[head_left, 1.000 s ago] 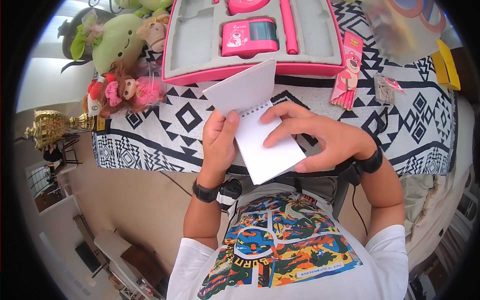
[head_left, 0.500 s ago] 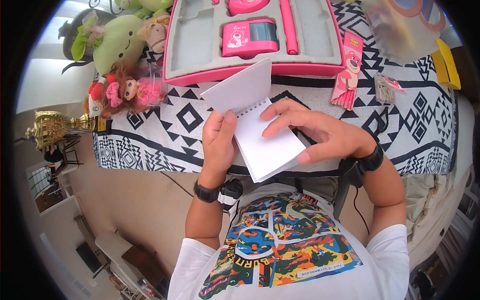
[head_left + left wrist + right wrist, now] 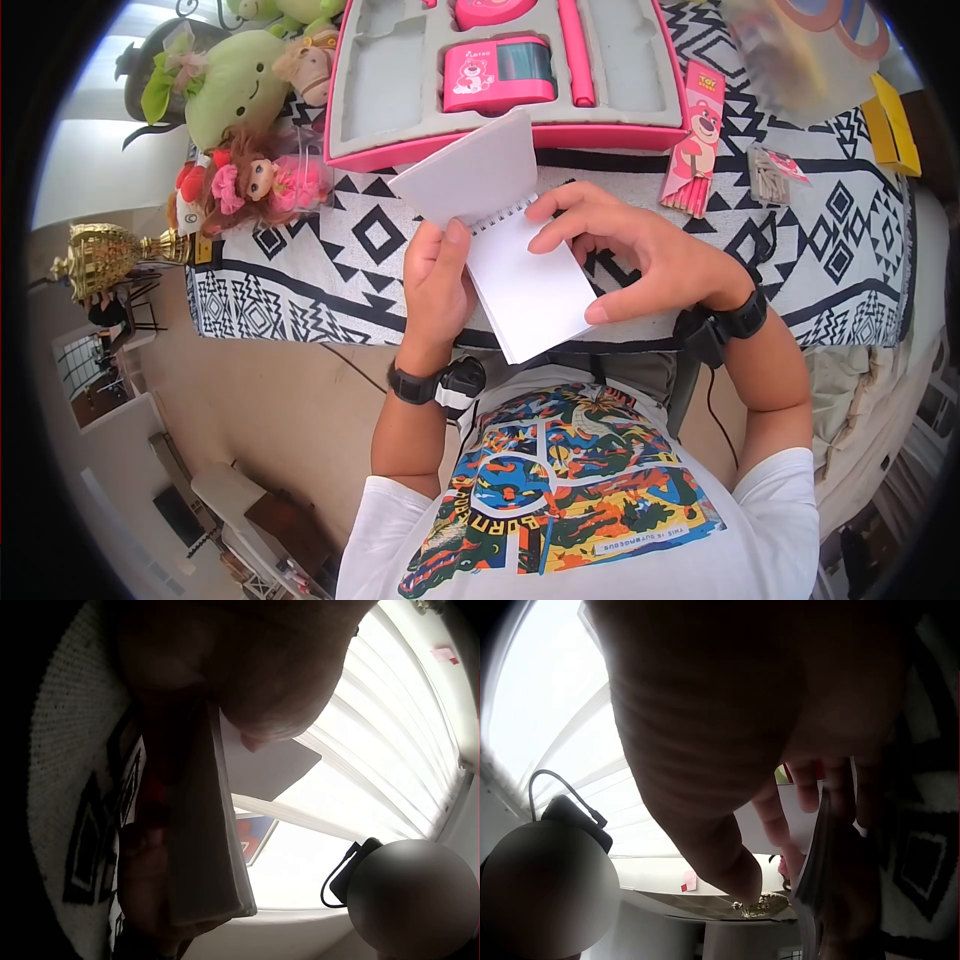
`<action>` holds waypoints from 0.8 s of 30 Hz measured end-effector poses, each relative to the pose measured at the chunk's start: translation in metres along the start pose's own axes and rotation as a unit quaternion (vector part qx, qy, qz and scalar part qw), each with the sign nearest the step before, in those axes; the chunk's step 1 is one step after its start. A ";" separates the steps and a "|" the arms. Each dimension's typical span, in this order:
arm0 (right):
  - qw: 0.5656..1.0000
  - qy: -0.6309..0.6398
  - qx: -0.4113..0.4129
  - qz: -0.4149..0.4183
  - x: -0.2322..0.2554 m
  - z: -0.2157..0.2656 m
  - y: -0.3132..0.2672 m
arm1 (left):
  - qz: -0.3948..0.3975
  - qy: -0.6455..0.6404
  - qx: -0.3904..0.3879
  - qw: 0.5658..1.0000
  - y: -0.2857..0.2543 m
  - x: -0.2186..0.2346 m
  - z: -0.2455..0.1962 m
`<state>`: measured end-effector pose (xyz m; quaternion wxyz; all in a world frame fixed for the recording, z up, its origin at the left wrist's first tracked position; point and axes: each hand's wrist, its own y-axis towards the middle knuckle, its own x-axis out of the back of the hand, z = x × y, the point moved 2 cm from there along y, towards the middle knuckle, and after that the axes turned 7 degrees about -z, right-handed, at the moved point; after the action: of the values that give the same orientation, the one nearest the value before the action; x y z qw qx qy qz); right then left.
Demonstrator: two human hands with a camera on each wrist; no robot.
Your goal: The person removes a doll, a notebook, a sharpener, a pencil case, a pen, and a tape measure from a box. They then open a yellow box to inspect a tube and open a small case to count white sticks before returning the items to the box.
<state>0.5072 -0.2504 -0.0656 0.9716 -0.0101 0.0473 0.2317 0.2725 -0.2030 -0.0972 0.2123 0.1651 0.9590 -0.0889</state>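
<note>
The left hand (image 3: 437, 285) grips the open notepad (image 3: 525, 285) by its side; the right hand (image 3: 650, 255), fingers curved, touches the pad's edge, below the pink box (image 3: 400, 152).

Notepad (image 3: 530, 280) | spiral-bound, white | cover raised | tilted above patterned cloth (image 3: 375, 275)
</note>
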 end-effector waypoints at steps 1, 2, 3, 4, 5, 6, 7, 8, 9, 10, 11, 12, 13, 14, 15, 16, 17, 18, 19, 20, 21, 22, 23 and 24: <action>1.000 -0.004 -0.005 -0.008 0.000 0.001 0.000 | -0.001 0.000 0.001 1.000 0.000 0.000 0.000; 1.000 -0.008 -0.010 -0.016 0.000 0.002 0.001 | 0.000 -0.001 0.001 1.000 0.000 0.000 0.000; 1.000 -0.007 -0.010 -0.016 0.000 0.000 0.001 | 0.001 -0.002 0.001 1.000 0.000 0.000 0.000; 0.999 -0.026 0.010 -0.030 -0.001 -0.001 0.001 | 0.000 -0.001 0.001 1.000 0.000 0.000 0.000; 0.998 -0.045 0.030 -0.045 -0.001 -0.001 0.001 | -0.002 -0.005 -0.002 1.000 0.000 0.000 0.000; 0.998 -0.044 0.029 -0.045 -0.002 -0.002 0.001 | -0.004 -0.008 -0.006 1.000 0.000 0.000 0.000; 0.997 -0.037 0.016 -0.060 -0.003 -0.003 0.002 | -0.005 -0.008 -0.006 1.000 0.000 0.000 0.000; 0.997 -0.030 0.004 -0.076 -0.003 -0.003 0.002 | -0.017 -0.004 -0.017 1.000 0.000 0.000 0.000; 0.997 -0.032 0.003 -0.077 -0.004 -0.002 0.002 | -0.029 -0.001 -0.028 0.999 0.000 -0.001 0.000; 0.996 -0.018 -0.001 -0.091 -0.004 -0.001 0.002 | -0.027 -0.003 -0.029 0.999 0.001 -0.001 0.002; 0.994 -0.005 -0.004 -0.105 -0.003 0.000 0.002 | -0.037 0.002 -0.039 0.999 0.002 0.002 0.003; 0.994 -0.007 -0.005 -0.105 -0.002 0.001 0.002 | -0.048 0.006 -0.049 0.998 0.003 0.005 0.003; 0.997 -0.018 0.036 -0.071 -0.002 0.003 0.002 | -0.048 0.003 -0.049 0.998 0.002 0.007 0.002; 0.996 -0.035 0.075 -0.038 0.000 0.007 0.000 | -0.071 0.016 -0.046 0.996 0.003 0.008 0.002; 0.992 -0.083 0.093 -0.020 0.001 0.013 0.000 | -0.094 0.026 -0.041 0.994 0.003 0.008 0.003; 0.990 -0.095 0.105 -0.017 0.000 0.011 0.001 | -0.112 0.041 -0.034 0.992 0.003 0.007 0.001; 0.987 -0.107 0.116 -0.014 -0.001 0.006 0.002 | -0.103 0.036 -0.031 0.994 0.003 0.006 -0.001; 0.987 -0.113 0.111 -0.018 -0.001 0.003 0.002 | -0.093 0.025 -0.030 0.995 0.003 0.005 -0.002; 0.987 -0.115 0.113 -0.016 -0.002 0.001 0.002 | -0.084 0.018 -0.029 0.996 0.003 0.005 -0.002; 0.986 -0.116 0.117 -0.013 -0.002 0.001 0.002 | -0.080 0.015 -0.028 0.996 0.004 0.005 -0.001; 0.986 -0.118 0.116 -0.015 0.000 0.003 0.000 | -0.079 0.014 -0.028 0.996 0.004 0.005 -0.001; 0.989 -0.109 0.096 -0.009 0.000 0.006 0.000 | -0.078 0.015 -0.028 0.996 0.004 0.006 -0.001; 0.992 -0.099 0.076 -0.002 0.000 0.008 0.001 | -0.078 0.016 -0.029 0.996 0.004 0.006 0.000; 0.992 -0.098 0.077 -0.002 0.000 0.008 0.001 | -0.079 0.016 -0.031 0.996 0.004 0.006 0.000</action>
<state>0.5076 -0.2495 -0.0577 0.9698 0.0870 -0.0309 0.2256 0.2687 -0.1974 -0.1007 0.1944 0.0834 0.9746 -0.0728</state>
